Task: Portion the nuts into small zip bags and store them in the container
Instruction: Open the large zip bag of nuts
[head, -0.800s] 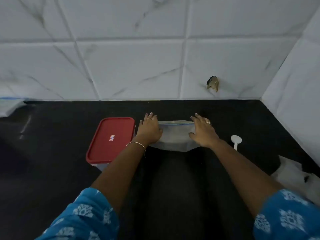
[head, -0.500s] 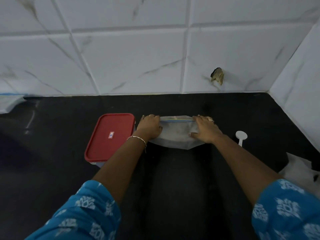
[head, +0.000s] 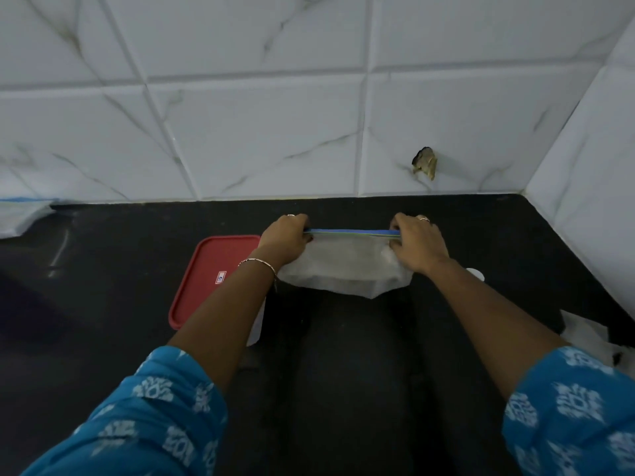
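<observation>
**A:** Where is the frosted, translucent plastic zip bag?

**B:** Strung between the two grips; the left grip pinches one end of its blue seal strip, the right grip pinches the other; fingers curl over both top corners.

**A:** Its long axis?

**B:** Along the strip, straight from grip to grip, crosswise to the forearms; the mouth points away beyond the knuckles, the tapered bottom lies back toward the wrists; on the black bench or just off it, I cannot tell.

**A:** Sealed?

**B:** The strip looks flat, so closed, I judge; the contents are too cloudy to make out.

**A:** And the container?

**B:** The rectangular red-lidded plastic container sits just outside the left grip, lid on; the left is nearer; I judge the lid must come off before the bag goes sideways into it.
</observation>
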Demonstrator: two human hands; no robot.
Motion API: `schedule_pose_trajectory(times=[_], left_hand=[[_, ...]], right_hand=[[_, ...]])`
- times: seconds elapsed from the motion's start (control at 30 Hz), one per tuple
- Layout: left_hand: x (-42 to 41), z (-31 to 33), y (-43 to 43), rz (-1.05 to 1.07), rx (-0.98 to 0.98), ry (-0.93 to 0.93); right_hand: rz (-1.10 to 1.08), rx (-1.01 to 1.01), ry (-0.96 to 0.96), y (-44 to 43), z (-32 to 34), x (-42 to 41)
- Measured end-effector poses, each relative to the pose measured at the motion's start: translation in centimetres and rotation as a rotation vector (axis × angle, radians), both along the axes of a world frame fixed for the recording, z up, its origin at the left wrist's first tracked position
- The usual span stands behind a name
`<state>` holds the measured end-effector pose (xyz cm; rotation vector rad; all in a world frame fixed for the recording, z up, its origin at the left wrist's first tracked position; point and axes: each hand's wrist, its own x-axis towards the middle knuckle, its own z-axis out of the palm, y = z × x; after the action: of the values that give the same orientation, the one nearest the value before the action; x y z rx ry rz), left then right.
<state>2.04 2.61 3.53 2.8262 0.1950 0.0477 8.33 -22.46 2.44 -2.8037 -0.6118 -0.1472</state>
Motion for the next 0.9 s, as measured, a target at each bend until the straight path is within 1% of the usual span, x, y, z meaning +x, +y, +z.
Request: schedule_pose_trajectory(times=[0.1,0.23,0.43,0.53,0.7,0.9], left_hand=[[0.3,2.7,0.3,0.0,-0.038,-0.077],[0.6,7.7,0.3,-0.001,-0.067,-0.184],[0.3,13.2,0.2,0.014,-0.029,-0.292],[-0.1,14.5,0.4,0.017,-0.011,-0.322],[-0.7,15.0,0.5,0.01,-0.086,-0.363],[-1.6,14.6,0.8,-0.11,-0.145,-0.382]], right_hand=[[-0.003,0.079,-0.042,-0.1,2.9,0.4],[-0.022,0.155,-0.122,-0.1,6.9,1.1],[-0.057,0.317,-0.141,-0.4,12.5,1.0],[-0.011,0.327,-0.18,-0.6,14.1,0.7],[0.031,0.353,-0.206,-0.8,15.6,-0.4],[0.033,0.416,-0.178,-1.9,16.1,-1.0]])
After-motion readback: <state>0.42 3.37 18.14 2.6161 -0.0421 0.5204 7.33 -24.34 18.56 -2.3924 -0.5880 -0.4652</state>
